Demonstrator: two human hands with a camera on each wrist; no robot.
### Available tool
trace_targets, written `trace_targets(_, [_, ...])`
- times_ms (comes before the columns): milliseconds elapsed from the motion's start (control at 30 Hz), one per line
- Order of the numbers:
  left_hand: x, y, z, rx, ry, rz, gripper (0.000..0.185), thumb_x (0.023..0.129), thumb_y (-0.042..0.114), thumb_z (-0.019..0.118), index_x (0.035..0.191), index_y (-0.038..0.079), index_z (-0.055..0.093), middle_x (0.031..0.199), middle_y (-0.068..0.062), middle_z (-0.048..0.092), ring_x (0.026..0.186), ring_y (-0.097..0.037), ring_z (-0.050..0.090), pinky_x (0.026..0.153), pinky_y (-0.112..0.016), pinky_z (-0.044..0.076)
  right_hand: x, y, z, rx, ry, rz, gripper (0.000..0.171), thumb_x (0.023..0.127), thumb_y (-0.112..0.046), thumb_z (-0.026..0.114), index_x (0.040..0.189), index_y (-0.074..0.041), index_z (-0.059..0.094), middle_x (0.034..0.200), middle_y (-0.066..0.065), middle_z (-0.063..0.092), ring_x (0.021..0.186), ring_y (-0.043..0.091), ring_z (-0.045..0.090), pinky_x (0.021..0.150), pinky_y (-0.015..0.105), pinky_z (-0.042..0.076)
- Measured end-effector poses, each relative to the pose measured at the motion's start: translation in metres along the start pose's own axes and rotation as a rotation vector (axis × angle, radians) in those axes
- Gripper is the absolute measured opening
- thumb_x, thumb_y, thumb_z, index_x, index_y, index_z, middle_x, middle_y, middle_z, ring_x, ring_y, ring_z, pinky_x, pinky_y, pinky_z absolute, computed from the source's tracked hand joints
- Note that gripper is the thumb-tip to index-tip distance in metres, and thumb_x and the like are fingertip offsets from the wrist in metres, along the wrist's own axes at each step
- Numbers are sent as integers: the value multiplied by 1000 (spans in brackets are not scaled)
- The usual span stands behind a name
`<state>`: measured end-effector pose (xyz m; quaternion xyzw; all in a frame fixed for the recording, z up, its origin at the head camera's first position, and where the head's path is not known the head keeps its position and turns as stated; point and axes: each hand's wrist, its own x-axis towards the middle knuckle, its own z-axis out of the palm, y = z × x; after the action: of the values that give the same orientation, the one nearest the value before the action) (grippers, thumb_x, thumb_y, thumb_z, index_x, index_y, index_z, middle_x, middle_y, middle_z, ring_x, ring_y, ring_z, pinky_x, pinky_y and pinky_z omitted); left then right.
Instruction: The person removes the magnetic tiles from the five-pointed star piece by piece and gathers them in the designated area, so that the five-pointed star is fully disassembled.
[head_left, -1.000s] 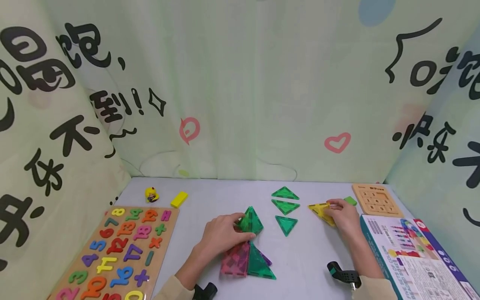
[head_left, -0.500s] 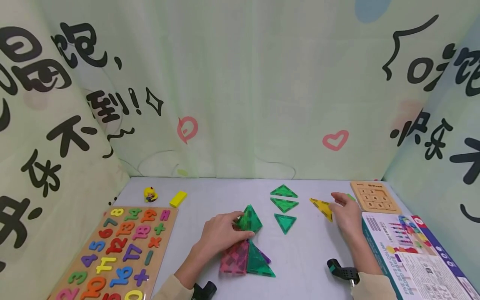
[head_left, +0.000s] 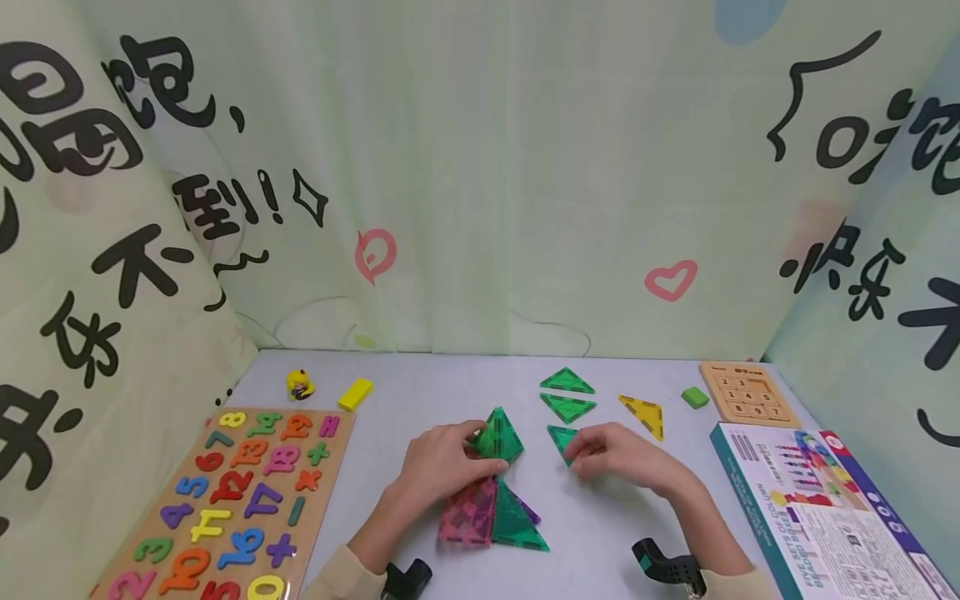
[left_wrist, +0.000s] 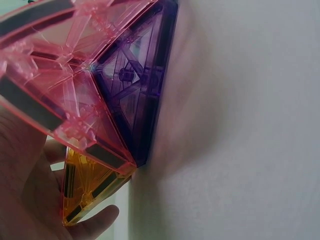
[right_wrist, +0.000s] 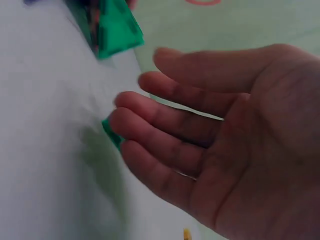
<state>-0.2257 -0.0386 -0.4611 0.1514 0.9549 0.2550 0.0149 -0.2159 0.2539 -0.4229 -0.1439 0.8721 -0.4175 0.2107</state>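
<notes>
The person's left hand (head_left: 442,468) is gripping a small standing build of magnetic tiles (head_left: 498,437) at the middle of the grey table (head_left: 420,400), fingers curled round its green triangular faces. The left wrist view is showing pink (left_wrist: 55,95), purple (left_wrist: 137,85) and orange (left_wrist: 87,185) translucent tiles pressed against the palm. Flat pink and green tiles (head_left: 491,518) are lying on the table just in front of that hand, touching the build's base.

The right hand (head_left: 618,457) is resting over the nearest of three loose green triangle tiles (head_left: 561,437), just right of the build. Its fingers are relaxed and slightly spread, with the fingertips (right_wrist: 122,120) touching the tile's edge; they are not clamped on it. Two more green triangles (head_left: 567,395) are lying beyond it, and a yellow triangle tile (head_left: 645,414) is lying apart to the right.

A number puzzle board (head_left: 232,500) is occupying the left side. A yellow block (head_left: 355,394) and a small yellow figure (head_left: 299,384) are sitting behind it. A green block (head_left: 695,397), a wooden sliding puzzle (head_left: 746,392) and a printed box (head_left: 825,508) are lying at the right.
</notes>
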Motion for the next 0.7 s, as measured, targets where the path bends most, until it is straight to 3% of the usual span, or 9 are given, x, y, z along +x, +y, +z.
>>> trace_targets(67, [0,0,0,2,0,0,74,76,75,66,132,26,63,99,5,74,84,-8,61,67,-29,47,4,-9,15,-5,-128,-22,22,91,-20,69,108,-6,70,93,6,71,82,19,60,75,30,49])
trace_targets(167, [0,0,0,1,4,4,74,76,74,66,132,26,63,98,5,73,83,-8,61,67,-29,47,9,-20,39,-10,-211,-47,20,88,-23,74,101,-9,70,84,2,68,76,15,58,70,27,48])
trace_targets(433, [0,0,1,1,17,19,74,76,75,66,131,25,64,94,6,73,81,-7,61,64,-27,46,16,-31,76,-44,-75,-38,33,75,-26,87,82,-8,60,65,-4,51,60,11,45,54,23,36])
trace_targets(700, [-1,0,1,0,20,12,72,77,73,67,131,25,64,93,7,73,81,-7,62,64,-28,45,18,-33,84,25,-48,-26,26,77,-18,84,77,-7,60,62,-3,50,59,11,45,54,23,35])
